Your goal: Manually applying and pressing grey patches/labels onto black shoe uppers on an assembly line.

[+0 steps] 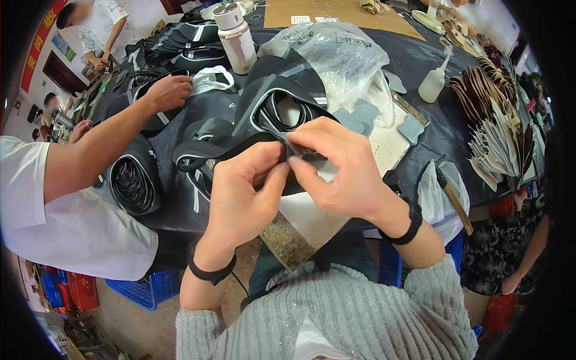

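Observation:
Both my hands meet over the near side of the table, pinching the edge of a black strip (237, 149) with a pale line along it. My left hand (243, 192) holds it between thumb and bent fingers. Opposite, my right hand (345, 165) grips it with thumb and forefinger, the fingertips almost touching the left ones. Just beyond the hands sits a loose roll of the black strip (264, 114), its coiled inside showing. Under my hands lies a worn pale board (312, 219). The exact spot between my fingertips is partly hidden.
More black rolls (133, 180) lie at left, where a co-worker's hand (169, 93) reaches in. A white tumbler (235, 42), a clear plastic bag (336, 54), grey cut pieces (411, 129), a squeeze bottle (432, 87), a wooden-handled hammer (455, 201) and stacked pieces (501, 144) surround the work.

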{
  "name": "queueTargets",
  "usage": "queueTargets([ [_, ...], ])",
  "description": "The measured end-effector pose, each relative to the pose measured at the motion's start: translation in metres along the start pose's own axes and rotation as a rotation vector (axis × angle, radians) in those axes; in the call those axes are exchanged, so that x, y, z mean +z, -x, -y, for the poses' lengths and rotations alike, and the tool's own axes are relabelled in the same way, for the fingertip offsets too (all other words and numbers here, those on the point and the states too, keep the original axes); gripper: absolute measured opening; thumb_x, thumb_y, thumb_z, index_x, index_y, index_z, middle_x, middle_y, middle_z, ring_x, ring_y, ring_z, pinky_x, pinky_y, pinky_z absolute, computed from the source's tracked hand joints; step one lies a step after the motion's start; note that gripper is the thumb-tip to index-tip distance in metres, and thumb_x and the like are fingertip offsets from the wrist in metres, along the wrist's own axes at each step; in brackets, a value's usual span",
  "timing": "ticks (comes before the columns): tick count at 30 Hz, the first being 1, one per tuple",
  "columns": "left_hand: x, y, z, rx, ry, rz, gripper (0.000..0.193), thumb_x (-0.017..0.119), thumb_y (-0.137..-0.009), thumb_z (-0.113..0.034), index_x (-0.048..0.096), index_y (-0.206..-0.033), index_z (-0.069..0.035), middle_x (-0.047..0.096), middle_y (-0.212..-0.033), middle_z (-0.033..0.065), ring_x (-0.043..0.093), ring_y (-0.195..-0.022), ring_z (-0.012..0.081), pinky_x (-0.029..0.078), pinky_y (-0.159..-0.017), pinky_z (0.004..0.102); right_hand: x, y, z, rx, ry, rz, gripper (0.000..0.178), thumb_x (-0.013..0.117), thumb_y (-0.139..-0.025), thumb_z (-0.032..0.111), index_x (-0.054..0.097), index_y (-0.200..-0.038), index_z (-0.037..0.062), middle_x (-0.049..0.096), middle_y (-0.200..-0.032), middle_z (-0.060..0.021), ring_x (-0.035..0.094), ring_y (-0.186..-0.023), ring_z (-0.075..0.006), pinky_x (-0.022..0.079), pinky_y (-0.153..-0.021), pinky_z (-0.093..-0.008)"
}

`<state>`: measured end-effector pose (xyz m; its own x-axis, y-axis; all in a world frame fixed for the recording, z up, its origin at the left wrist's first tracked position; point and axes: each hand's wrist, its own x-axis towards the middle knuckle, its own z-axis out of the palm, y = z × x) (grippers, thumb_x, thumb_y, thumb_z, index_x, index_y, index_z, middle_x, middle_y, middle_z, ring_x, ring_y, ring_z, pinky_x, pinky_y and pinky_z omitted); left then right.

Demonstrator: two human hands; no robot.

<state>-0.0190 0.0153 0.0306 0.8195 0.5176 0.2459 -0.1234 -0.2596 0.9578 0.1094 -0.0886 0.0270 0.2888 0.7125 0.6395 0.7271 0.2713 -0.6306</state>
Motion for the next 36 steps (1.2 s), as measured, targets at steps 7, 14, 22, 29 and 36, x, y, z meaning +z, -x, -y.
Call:
queueTargets([
  [7,-0.007,-0.002,-0.005,-0.076,0.116,0.019,0.019,0.051,-0.083,0.007,0.057,-0.102,0.008,0.063,-0.092,0.0065,0.056,-0.084,0.0058,0.045,-0.072,0.0186,-0.009,0.006,-0.021,0.425,-0.589,-0.257,0.012,0.054,-0.083,0.002,0.062,-0.092,-0.0002,0.063,-0.082,-0.0049,0.061,-0.073,-0.0108,0.050,-0.062,-0.0236],
  [14,-0.027,-0.005,-0.009,-0.019,0.230,0.013,0.021,0.052,-0.084,0.004,0.057,-0.104,0.009,0.063,-0.093,0.0086,0.058,-0.083,0.0079,0.045,-0.073,0.0190,-0.117,0.064,-0.113,0.452,-0.220,-0.839,0.016,0.059,-0.082,0.011,0.059,-0.093,-0.0009,0.062,-0.086,-0.0090,0.061,-0.075,-0.0169,0.052,-0.068,-0.0275],
  [22,-0.005,-0.003,-0.005,-0.051,0.146,-0.004,0.017,0.053,-0.084,0.005,0.058,-0.099,0.008,0.063,-0.089,0.0049,0.055,-0.080,0.0042,0.044,-0.068,0.0175,-0.061,0.015,-0.010,0.089,0.233,-0.228,0.022,0.066,-0.069,0.002,0.060,-0.090,-0.0006,0.061,-0.083,-0.0113,0.059,-0.076,-0.0243,0.047,-0.070,-0.0306],
  [29,-0.001,-0.005,-0.004,-0.059,0.011,0.017,0.016,0.054,-0.082,0.004,0.059,-0.097,0.007,0.063,-0.084,0.0032,0.055,-0.075,0.0035,0.044,-0.064,0.0166,-0.009,-0.009,-0.012,0.001,-0.012,0.041,0.017,0.059,-0.073,-0.006,0.062,-0.089,-0.0029,0.062,-0.085,-0.0090,0.060,-0.077,-0.0143,0.047,-0.071,-0.0246],
  [36,-0.004,-0.007,-0.001,-0.042,0.153,-0.085,0.017,0.052,-0.083,0.005,0.058,-0.098,0.008,0.063,-0.084,0.0045,0.056,-0.074,0.0038,0.043,-0.063,0.0165,-0.003,-0.007,-0.010,-0.005,-0.137,0.017,0.024,0.065,-0.074,0.010,0.060,-0.093,-0.0054,0.062,-0.082,-0.0146,0.063,-0.073,-0.0249,0.050,-0.066,-0.0295],
])
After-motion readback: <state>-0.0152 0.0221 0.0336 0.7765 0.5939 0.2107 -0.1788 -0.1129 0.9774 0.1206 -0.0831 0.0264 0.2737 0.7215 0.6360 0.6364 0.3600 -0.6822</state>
